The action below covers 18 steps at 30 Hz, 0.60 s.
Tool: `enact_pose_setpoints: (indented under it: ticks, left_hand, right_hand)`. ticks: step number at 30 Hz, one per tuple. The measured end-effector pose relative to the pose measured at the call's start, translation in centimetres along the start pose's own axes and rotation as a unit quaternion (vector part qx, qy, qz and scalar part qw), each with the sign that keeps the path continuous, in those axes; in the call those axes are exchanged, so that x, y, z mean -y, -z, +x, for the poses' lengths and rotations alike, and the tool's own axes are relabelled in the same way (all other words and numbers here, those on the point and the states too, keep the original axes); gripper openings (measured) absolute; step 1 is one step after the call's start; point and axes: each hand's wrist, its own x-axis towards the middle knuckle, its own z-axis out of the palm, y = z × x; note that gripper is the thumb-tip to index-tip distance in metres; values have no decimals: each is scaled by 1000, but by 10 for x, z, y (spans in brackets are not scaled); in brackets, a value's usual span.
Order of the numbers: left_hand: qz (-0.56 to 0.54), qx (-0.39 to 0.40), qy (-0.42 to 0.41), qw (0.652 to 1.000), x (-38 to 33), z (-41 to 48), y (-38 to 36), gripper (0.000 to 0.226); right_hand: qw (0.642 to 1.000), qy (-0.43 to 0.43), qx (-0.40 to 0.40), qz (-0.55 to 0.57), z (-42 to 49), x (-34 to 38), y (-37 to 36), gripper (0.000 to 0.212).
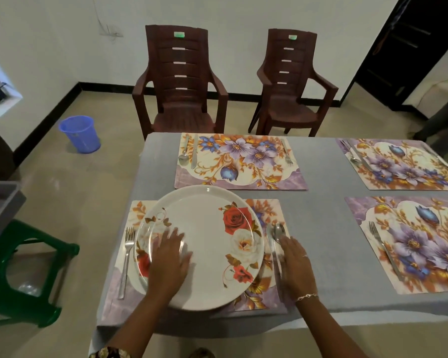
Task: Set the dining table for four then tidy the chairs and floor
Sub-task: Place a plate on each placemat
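Grey table (321,254) holds four placemats (241,161), one plate (207,228); two chairs (181,81) behind. My left hand (170,257) lies flat on the plate; my right hand (296,262), fingers straight, seems to touch one spoon (278,232).

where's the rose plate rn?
Head view, lower centre: the plate sits on the near-left placemat, fork to its left, spoon to its right, left hand flat on it.

Dim, soft indoor light. Faint sheen on the plate (204,228) just beside the left fingers (175,235), themselves slightly blurred. Wide-angle bending far from the fingers, toward the edges.
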Motion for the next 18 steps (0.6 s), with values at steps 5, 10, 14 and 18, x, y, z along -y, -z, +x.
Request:
enact_pose_setpoints:
  ticks: [5, 10, 14, 18]
  left_hand:
    - [-18, -95, 164, 982, 21, 17, 29, 42]
    - [-1, -51, 216, 975, 39, 28, 35, 44]
    - [13, -22, 227, 974, 43, 29, 30, 40]
    - [31, -21, 242, 969, 47, 32, 33, 33]
  right_hand:
    - [985, -121, -7, 126, 28, 37, 11, 55]
    - [988, -100, 84, 78, 37, 51, -4, 48]
    - [987, -112, 107, 35, 32, 55, -15, 62]
    - [978, -165, 121, 47, 36, 57, -17, 60]
